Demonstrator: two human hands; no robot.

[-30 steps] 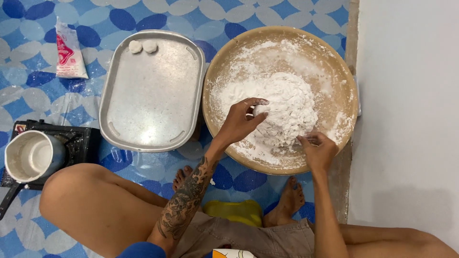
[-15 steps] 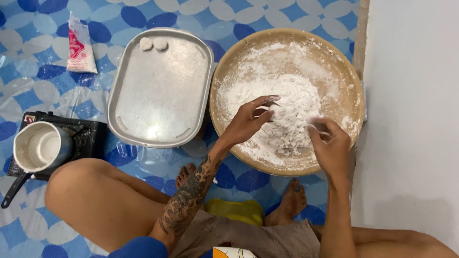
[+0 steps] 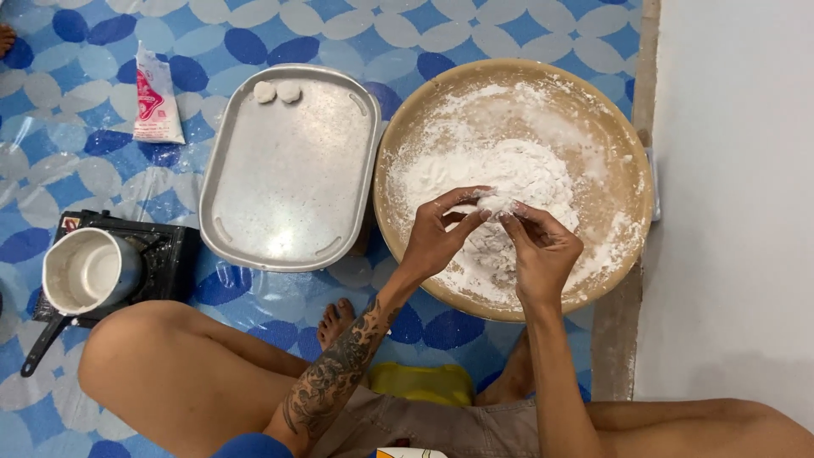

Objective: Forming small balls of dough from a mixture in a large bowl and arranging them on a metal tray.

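Note:
A wide tan bowl (image 3: 623,140) on the floor holds a heap of white floury dough (image 3: 500,174). Over its middle, my left hand (image 3: 441,233) and my right hand (image 3: 538,246) meet fingertip to fingertip around a small white lump of dough (image 3: 494,203). Both hands pinch it together above the heap. A metal tray (image 3: 292,187) to the left of the bowl carries two small white dough balls (image 3: 277,92) at its far edge.
A white pot (image 3: 85,271) sits on a black portable stove (image 3: 165,254) at the left. A small red-and-white packet (image 3: 154,106) lies on the blue patterned mat (image 3: 85,170). My bare legs and feet are in front of the bowl. A white wall (image 3: 729,212) stands at the right.
My right hand rose from the bowl's near right side to the middle and joined my left hand, which lifted a small lump off the heap. The view shifted slightly.

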